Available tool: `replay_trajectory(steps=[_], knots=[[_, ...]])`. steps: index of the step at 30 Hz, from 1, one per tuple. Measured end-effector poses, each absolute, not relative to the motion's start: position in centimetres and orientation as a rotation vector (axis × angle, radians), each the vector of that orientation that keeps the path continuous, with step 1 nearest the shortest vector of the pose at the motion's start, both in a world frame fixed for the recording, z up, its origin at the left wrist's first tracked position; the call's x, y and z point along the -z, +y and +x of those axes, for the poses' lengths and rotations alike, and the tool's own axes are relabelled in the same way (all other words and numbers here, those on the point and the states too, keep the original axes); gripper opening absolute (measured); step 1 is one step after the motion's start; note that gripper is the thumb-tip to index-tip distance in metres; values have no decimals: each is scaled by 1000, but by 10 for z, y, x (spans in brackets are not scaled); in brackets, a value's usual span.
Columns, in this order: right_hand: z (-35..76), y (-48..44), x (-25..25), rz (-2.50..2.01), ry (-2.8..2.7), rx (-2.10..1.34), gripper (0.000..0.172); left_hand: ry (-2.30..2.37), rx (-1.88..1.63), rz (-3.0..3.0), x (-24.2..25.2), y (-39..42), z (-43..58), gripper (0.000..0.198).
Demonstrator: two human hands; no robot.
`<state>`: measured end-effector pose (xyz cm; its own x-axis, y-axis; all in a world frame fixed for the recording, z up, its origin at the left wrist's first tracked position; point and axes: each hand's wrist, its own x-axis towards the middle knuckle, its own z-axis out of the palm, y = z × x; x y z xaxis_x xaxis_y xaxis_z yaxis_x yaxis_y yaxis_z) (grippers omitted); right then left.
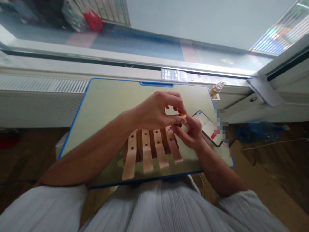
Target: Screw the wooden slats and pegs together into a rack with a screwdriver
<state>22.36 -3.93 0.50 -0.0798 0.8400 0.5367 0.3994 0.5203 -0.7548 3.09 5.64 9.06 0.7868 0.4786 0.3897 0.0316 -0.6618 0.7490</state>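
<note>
My left hand (156, 111) and my right hand (190, 132) meet above the far end of a wooden piece (151, 149) made of several pale slats with holes, lying on a small blue-edged table (106, 100). Both hands pinch a small yellow and whitish object (183, 120) between their fingertips; what it is I cannot make out. The fingers of both hands are curled closed round it.
A phone (208, 127) with a lit screen lies on the table to the right of my hands. A small bottle (216, 88) stands at the table's far right corner. A window sill and radiator run behind the table. A cable lies on the wooden floor at right.
</note>
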Motion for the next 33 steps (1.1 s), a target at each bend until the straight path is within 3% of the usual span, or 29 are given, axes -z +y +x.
replay_trajectory(steps=[13, 24, 30, 33], knots=[[209, -42, 13, -1019, -1650, -392, 11, 388, -584, 2250, -105, 64, 11, 14], [216, -40, 8, -1019, -1597, -538, 23, 399, -611, 2294, -105, 64, 12, 7], [229, -40, 10, -1000, -1606, -671, 8, 328, -630, 2295, -101, 65, 15, 13], [228, -37, 13, -987, -1577, -694, 10, 329, -649, 2279, -100, 67, 16, 15]])
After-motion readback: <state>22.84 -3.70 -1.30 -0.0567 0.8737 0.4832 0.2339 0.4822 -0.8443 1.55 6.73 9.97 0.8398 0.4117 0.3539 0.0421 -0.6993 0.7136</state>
